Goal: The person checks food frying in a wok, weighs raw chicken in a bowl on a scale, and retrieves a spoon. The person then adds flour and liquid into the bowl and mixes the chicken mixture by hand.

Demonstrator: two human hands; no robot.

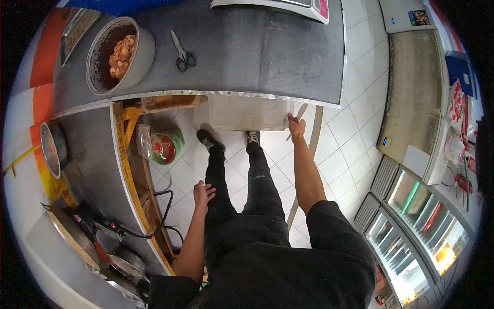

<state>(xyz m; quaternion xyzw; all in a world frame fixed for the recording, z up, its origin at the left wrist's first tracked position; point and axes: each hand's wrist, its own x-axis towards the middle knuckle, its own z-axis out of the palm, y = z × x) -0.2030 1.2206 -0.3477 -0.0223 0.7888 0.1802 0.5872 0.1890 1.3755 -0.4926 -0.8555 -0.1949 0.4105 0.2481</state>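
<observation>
Under the front edge of the dark metal worktop (288, 56) is a translucent plastic container (247, 112). My right hand (296, 126) is closed on its right end, the fingers partly hidden. A pale, narrow strip (302, 111) shows beside that hand; I cannot make out what it is. Beside my left thigh hangs my left hand (204, 194), holding nothing, its fingers apart and slightly curled. On the worktop lie scissors (182, 53) with black handles, and left of them stands a grey bowl (143, 56) with raw, reddish meat pieces (122, 56) in it.
A white scale (288, 5) stands at the worktop's far edge. Below the counter, a green-and-red tub (167, 147) sits on the tiled floor (334, 165). Black cable (167, 206) hangs at the left side counter (98, 170). Glass-doored fridges (411, 226) are at the right.
</observation>
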